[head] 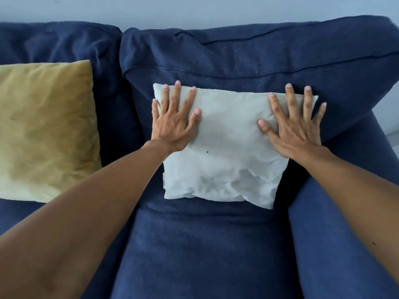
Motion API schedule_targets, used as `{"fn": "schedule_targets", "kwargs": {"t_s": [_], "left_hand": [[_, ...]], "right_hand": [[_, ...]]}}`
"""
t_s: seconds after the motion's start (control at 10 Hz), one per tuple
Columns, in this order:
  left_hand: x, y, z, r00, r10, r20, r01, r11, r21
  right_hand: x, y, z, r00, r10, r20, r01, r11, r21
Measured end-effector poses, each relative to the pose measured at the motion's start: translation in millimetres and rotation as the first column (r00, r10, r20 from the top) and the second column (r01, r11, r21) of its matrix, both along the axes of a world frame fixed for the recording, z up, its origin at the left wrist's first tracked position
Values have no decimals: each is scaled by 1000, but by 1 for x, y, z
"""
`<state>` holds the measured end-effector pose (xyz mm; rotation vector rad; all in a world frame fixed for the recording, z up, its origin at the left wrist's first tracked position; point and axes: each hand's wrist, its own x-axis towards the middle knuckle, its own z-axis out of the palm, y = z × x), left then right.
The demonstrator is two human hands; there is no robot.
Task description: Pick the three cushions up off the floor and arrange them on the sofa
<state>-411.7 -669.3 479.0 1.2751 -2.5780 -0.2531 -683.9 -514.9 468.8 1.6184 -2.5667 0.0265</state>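
White cushion [224,147], upright against sofa [248,59] backrest: left hand [173,124], right hand [295,126], fingers spread flat; press evenly, square corners.

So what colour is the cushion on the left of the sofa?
Mustard yellow cushion, seen clearly in the head view, leaning against the navy sofa.

A navy sofa [216,244] bears a white cushion [226,152] and a mustard cushion [45,130].
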Motion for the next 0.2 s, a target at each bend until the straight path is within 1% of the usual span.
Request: {"fn": "schedule_targets", "kwargs": {"t_s": [0.1,0.2], "left_hand": [[13,11,14,1000,9,2,-9,1000,-13],[30,15,28,1000,4,24,-3,1000,-28]], "right_hand": [[-5,20,18,999,-28,26,27,999,41],[0,34,39,999,-32,37,30,999,37]]}}
